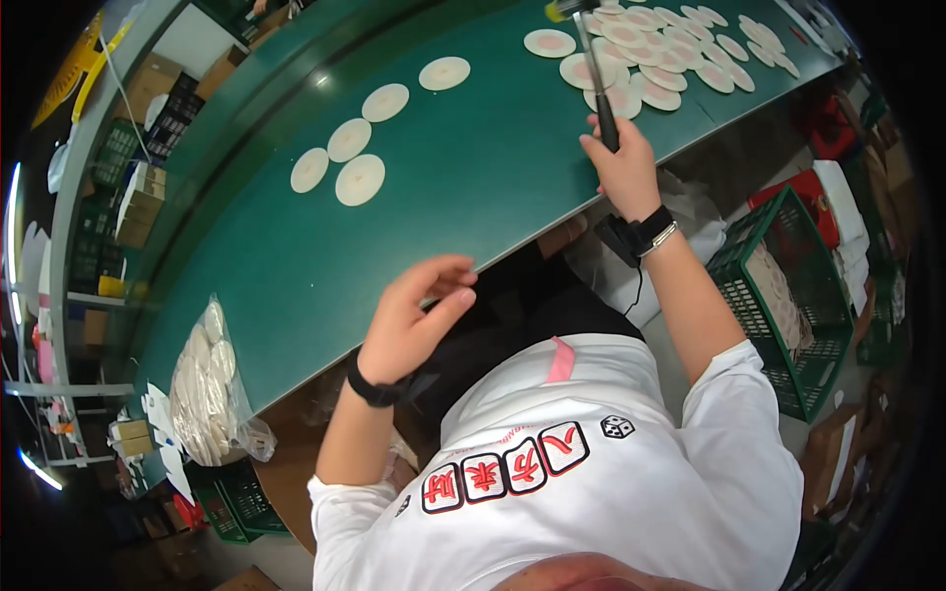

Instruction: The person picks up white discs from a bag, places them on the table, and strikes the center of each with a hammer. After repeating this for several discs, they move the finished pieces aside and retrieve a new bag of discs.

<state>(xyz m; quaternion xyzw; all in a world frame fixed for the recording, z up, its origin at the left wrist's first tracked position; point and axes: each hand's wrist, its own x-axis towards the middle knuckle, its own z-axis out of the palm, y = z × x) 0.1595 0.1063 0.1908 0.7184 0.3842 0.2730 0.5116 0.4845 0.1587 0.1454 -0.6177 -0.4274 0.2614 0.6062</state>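
My right hand (628, 167) is closed around the black grip of a hammer (594, 74). Its metal shaft points away from me, and its yellow and dark head reaches the top edge of the view. Just beyond this hand lies a spread pile of flat round discs (631, 39), cream with pinkish centres, partly behind the hammer. My left hand (414, 315) hovers by the table's near edge, fingers loosely bent, thumb apart, holding nothing. Farther off, several paler discs (360, 180) lie in a bent row, flat on the green table (473, 167).
A clear plastic bag (209, 384) packed with pale discs rests at the table's left end. Beside my right arm stands a green crate (788, 295) with pale pieces inside. Metal shelving (74, 246) with boxes and crates lines the far left.
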